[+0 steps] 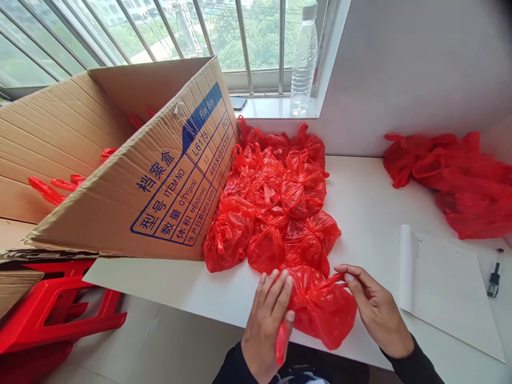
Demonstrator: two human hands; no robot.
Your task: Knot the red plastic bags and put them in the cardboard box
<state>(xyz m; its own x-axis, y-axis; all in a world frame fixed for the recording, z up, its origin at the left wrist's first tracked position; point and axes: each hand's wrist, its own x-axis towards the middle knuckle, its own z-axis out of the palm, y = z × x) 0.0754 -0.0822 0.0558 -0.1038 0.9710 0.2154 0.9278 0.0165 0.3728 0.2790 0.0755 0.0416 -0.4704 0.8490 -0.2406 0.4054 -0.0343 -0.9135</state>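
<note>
A tied, filled red plastic bag point(326, 309) lies at the table's front edge between my hands. My right hand point(378, 314) pinches its twisted handle between thumb and forefinger. Against the bag's left side rests my left hand point(266, 320), its fingers long and close together; a red plastic strip point(281, 341), seemingly a handle end, is caught under its thumb. What the bag contains is hidden by the plastic. Behind it, several similar knotted red bags point(268, 186) sit packed together beside a cardboard box.
The open cardboard box point(172, 186) stands at left with red bags inside. Loose red bags point(460, 170) lie at right, near a sheet of paper point(448, 288) and a black pen-like object point(494, 277). A bottle point(304, 64) and phone point(239, 103) sit on the sill; a red stool point(60, 304) is below.
</note>
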